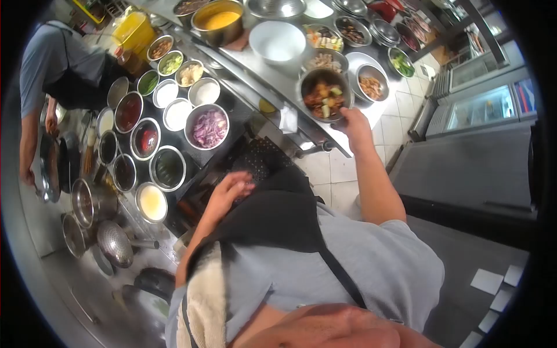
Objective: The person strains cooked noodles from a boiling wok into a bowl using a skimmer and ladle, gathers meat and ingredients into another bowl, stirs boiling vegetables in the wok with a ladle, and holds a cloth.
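Note:
My right hand (pixel 355 124) grips the near rim of a metal bowl (pixel 324 97), which is tilted and holds brown chopped food with pale green chunks. That bowl is over the edge of the steel counter, beside a bowl of orange-brown pieces (pixel 371 84) and in front of a bowl of pale chopped pieces (pixel 326 61). My left hand (pixel 233 187) hangs in front of my black apron (pixel 272 214), fingers loosely stretched and a little blurred, with nothing in it. Nearest to it is the bowl of chopped red onion (pixel 208 129).
Several metal bowls of sauces and powders, such as a red sauce (pixel 145 139), stand on the left. A perforated ladle (pixel 116 243) lies below them. A pot of orange liquid (pixel 217 22) and a white bowl (pixel 277 42) stand ahead. A co-worker (pixel 75 64) stands far left.

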A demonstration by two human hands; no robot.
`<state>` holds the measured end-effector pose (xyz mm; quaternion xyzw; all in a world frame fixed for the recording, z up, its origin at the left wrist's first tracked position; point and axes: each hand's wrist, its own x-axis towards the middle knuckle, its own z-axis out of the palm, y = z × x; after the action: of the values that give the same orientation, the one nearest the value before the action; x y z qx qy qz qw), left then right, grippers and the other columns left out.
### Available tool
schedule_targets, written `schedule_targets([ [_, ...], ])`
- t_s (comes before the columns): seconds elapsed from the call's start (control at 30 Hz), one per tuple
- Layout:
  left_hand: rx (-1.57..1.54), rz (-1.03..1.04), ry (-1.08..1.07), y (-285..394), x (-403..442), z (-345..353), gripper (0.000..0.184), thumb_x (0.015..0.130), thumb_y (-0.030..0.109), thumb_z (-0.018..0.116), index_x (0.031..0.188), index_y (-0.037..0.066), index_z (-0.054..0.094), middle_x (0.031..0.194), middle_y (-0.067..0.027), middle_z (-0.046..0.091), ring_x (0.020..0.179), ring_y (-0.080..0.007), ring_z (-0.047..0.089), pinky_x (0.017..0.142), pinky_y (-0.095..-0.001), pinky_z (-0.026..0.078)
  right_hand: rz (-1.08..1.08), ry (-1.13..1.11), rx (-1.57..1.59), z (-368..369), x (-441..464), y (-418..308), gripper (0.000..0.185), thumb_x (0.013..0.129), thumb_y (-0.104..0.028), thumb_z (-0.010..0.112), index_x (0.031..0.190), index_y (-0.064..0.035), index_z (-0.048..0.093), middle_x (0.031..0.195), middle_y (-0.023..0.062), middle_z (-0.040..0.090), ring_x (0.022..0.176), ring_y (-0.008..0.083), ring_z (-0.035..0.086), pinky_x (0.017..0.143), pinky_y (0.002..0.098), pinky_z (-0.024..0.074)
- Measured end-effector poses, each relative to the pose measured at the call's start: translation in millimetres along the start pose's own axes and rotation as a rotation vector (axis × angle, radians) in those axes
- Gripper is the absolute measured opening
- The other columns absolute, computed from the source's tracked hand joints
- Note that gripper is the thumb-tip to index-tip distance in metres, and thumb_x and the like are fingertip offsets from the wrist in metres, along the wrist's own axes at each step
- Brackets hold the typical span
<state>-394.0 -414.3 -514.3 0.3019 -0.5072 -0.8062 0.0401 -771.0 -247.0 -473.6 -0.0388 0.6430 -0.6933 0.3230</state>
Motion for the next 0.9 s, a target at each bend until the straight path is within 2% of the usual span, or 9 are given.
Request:
schedule_targets([
  [0.13,-0.078,-0.077,0.11,-29.6,-40.7,-6.3,0.035,0.105,0.017,0.053,0.135,0.0,0.052,0.131,-0.0137,0.062,0.114,-0.0209,0.064,0.098,-0.0321,0.05,-0.056,0.267,0.027,-72.3,-17.7,0.6,0.02,0.094,-0.015,0.058,0.102,0.0033,0.059,0.102,0.0159,0.063,0.091,0.0251,0.065,0.082,0.0442,0.0592],
  [0.27,-0.041,-0.068,0.162,-77.0,-25.5,-23.7,0.032,0.105,0.017,0.051,0.131,0.0,0.055,0.129,-0.0125,0.064,0.115,-0.0187,0.062,0.098,-0.0314,0.05,0.052,0.244,0.066,-120.3,-20.8,42.2,0.019,0.095,-0.014,0.056,0.104,0.0035,0.057,0.106,0.0171,0.065,0.094,0.0265,0.067,0.085,0.0427,0.0583],
  [0.4,0.033,-0.065,0.155,-50.3,-4.4,5.7,0.032,0.104,0.017,0.051,0.132,0.001,0.056,0.127,-0.0124,0.065,0.117,-0.0186,0.061,0.1,-0.0311,0.048,0.045,0.21,0.194,-128.2,-19.0,74.4,0.028,0.1,-0.024,0.055,0.102,0.0042,0.055,0.106,0.0202,0.065,0.091,0.0283,0.069,0.08,0.0411,0.0603],
  [0.47,-0.056,-0.068,0.165,-21.9,-2.3,28.4,0.033,0.104,0.019,0.052,0.132,0.001,0.056,0.127,-0.0126,0.065,0.118,-0.019,0.061,0.101,-0.0313,0.047,0.326,0.215,0.144,-126.3,-36.4,64.5,0.04,0.104,-0.037,0.048,0.1,0.0013,0.06,0.094,0.0165,0.069,0.088,0.0282,0.07,0.079,0.0409,0.0576],
  [0.57,-0.088,-0.056,0.161,-2.2,4.3,38.7,0.037,0.104,0.024,0.055,0.134,0.003,0.056,0.127,-0.0133,0.065,0.12,-0.0195,0.06,0.104,-0.0322,0.045,0.581,-0.147,-0.294,-120.7,-58.0,60.4,0.045,0.103,-0.041,0.048,0.095,-0.0003,0.065,0.093,0.015,0.07,0.083,0.0277,0.07,0.07,0.0408,0.0574],
  [0.7,-0.086,-0.009,0.143,-15.7,-3.2,41.8,0.041,0.102,0.029,0.059,0.135,0.005,0.058,0.129,-0.0133,0.065,0.121,-0.019,0.059,0.106,-0.0322,0.042,0.262,-0.76,-0.82,-17.9,-37.6,30.9,0.032,0.098,-0.026,0.061,0.113,0.0021,0.067,0.1,0.0088,0.07,0.096,0.0176,0.067,0.088,0.0296,0.0511],
  [0.73,-0.133,0.023,0.251,-16.2,-8.0,46.4,0.041,0.102,0.029,0.059,0.135,0.005,0.058,0.129,-0.0133,0.065,0.121,-0.019,0.059,0.106,-0.0322,0.042,0.256,-0.962,-0.882,22.7,-33.2,13.9,0.037,0.098,-0.027,0.06,0.124,-0.0005,0.065,0.116,0.0082,0.068,0.11,0.0186,0.063,0.097,0.0304,0.047],
  [0.83,-0.109,0.073,0.354,-23.0,-34.3,55.7,0.042,0.103,0.033,0.057,0.134,0.005,0.061,0.129,-0.0115,0.065,0.122,-0.0193,0.058,0.107,-0.0327,0.041,0.345,-1.469,-0.726,115.9,-25.8,10.2,0.038,0.1,-0.026,0.058,0.131,-0.0041,0.062,0.124,0.0073,0.065,0.117,0.0169,0.058,0.102,0.0301,0.0434],
  [0.9,-0.066,0.097,0.373,-38.2,-54.8,65.6,0.043,0.105,0.034,0.052,0.132,0.003,0.062,0.131,-0.0103,0.064,0.126,-0.0206,0.055,0.111,-0.0348,0.038,0.361,-1.797,-0.853,166.0,-29.4,12.6,0.042,0.101,-0.024,0.052,0.137,-0.0011,0.058,0.139,0.0107,0.058,0.134,0.0215,0.049,0.114,0.0329,0.0329],
])
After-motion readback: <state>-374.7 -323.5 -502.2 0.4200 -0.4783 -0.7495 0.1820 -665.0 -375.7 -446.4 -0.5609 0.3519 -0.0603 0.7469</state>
